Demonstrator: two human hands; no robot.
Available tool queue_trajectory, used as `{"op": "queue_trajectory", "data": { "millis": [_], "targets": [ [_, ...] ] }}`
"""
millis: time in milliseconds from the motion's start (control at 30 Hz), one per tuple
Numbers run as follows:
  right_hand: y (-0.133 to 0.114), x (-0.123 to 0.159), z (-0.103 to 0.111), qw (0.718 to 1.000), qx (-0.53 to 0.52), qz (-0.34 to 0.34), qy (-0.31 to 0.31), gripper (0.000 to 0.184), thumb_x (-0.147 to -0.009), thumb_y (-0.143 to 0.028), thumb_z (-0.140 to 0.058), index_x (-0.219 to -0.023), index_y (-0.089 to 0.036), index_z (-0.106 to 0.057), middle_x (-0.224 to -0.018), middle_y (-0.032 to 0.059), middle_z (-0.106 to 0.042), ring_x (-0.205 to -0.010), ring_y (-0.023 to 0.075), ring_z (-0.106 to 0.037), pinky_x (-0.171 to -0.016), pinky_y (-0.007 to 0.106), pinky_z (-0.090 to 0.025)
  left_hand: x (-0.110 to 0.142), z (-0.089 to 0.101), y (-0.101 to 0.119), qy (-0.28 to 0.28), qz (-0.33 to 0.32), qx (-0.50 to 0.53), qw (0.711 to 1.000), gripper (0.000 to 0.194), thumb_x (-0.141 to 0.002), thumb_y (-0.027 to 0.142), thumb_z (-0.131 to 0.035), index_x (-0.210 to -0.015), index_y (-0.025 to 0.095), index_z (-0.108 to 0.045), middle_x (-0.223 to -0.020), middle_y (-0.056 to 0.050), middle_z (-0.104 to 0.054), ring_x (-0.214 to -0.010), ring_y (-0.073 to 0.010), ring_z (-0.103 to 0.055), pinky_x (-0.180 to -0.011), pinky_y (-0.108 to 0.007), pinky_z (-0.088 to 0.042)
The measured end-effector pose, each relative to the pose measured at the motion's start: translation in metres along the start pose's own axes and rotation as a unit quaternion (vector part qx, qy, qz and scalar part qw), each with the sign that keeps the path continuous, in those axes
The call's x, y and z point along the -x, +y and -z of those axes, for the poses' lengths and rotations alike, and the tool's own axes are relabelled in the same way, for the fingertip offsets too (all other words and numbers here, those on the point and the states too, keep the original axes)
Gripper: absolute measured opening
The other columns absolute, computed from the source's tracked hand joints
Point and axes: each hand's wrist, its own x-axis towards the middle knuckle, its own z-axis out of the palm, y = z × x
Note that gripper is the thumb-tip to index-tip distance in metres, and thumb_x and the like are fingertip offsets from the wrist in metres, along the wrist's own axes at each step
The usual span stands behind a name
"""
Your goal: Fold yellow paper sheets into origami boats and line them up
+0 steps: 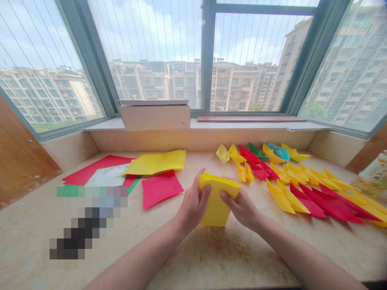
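Note:
Between my hands, a folded sheet of yellow paper (217, 207) stands tilted up over the counter, its folded layers showing along the top edge. My left hand (195, 199) grips its left side, thumb on the near face and fingers behind. On the right side my right hand (242, 203) pinches it the same way, with the thumb near the upper corner. Both sets of fingers behind the paper are mostly hidden. Closest on the left lies a square of red paper (161, 189), and beyond it a stack of yellow paper (157, 162).
Folded paper boats fill the right side, including yellow boats (287, 197), red boats (326, 203) and a green boat (256, 152). Red sheets (87, 169) lie at left, near a blurred-out patch (81, 229). A white box (155, 117) sits on the windowsill (256, 125).

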Motion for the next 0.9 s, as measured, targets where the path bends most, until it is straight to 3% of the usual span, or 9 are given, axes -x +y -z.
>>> {"op": "queue_trajectory", "data": {
  "millis": [200,333,433,667,900],
  "targets": [
    [-0.009,0.007,-0.001,0.996,-0.064,-0.056,-0.035,0.06,-0.092,-0.067,-0.042,-0.131,-0.023,-0.057,-0.112,0.012,-0.068,-0.099,0.0289,-0.065,-0.078,0.039,-0.057,0.001,0.0,0.0,-0.014,-0.006,0.025,1.0,0.043,-0.102,0.042,-0.029,-0.133,0.019,-0.049,-0.096,-0.006,-0.07,-0.073,-0.0168,-0.062,-0.066,-0.026,-0.047],
    [-0.012,0.008,0.0,0.995,-0.075,-0.06,-0.017,0.065,-0.094,-0.069,-0.029,-0.132,-0.024,-0.057,-0.113,0.0123,-0.068,-0.105,0.0304,-0.064,-0.081,0.04,-0.056,0.004,-0.003,0.002,0.007,0.002,0.007,1.0,0.034,-0.101,0.04,-0.03,-0.104,0.019,-0.057,-0.075,-0.002,-0.064,-0.063,-0.0162,-0.058,-0.057,-0.026,-0.042],
    [-0.008,0.008,0.0,0.998,-0.043,-0.049,-0.004,0.059,-0.095,-0.064,-0.035,-0.133,-0.024,-0.056,-0.114,0.0124,-0.068,-0.105,0.0303,-0.064,-0.081,0.04,-0.056,0.004,-0.004,0.005,0.027,0.025,-0.011,0.999,0.03,-0.101,0.04,-0.032,-0.089,0.02,-0.052,-0.07,-0.001,-0.059,-0.059,-0.0156,-0.055,-0.055,-0.026,-0.039],
    [0.0,0.008,-0.002,0.999,-0.022,-0.034,0.01,0.051,-0.096,-0.058,-0.043,-0.129,-0.022,-0.058,-0.11,0.0103,-0.07,-0.094,0.0267,-0.067,-0.073,0.036,-0.056,0.002,-0.001,0.009,0.042,0.029,-0.009,0.999,0.031,-0.101,0.037,-0.03,-0.086,0.021,-0.052,-0.071,0.0,-0.058,-0.064,-0.016,-0.054,-0.06,-0.027,-0.039],
    [-0.002,0.009,-0.003,0.997,-0.048,-0.06,-0.025,0.057,-0.092,-0.062,-0.047,-0.133,-0.023,-0.054,-0.112,0.0101,-0.069,-0.091,0.0269,-0.067,-0.075,0.036,-0.056,0.001,-0.002,0.004,0.024,0.054,0.004,0.998,0.036,-0.1,0.048,-0.034,-0.084,0.02,-0.052,-0.065,0.002,-0.055,-0.057,-0.0147,-0.051,-0.053,-0.026,-0.034]
  ]
}}
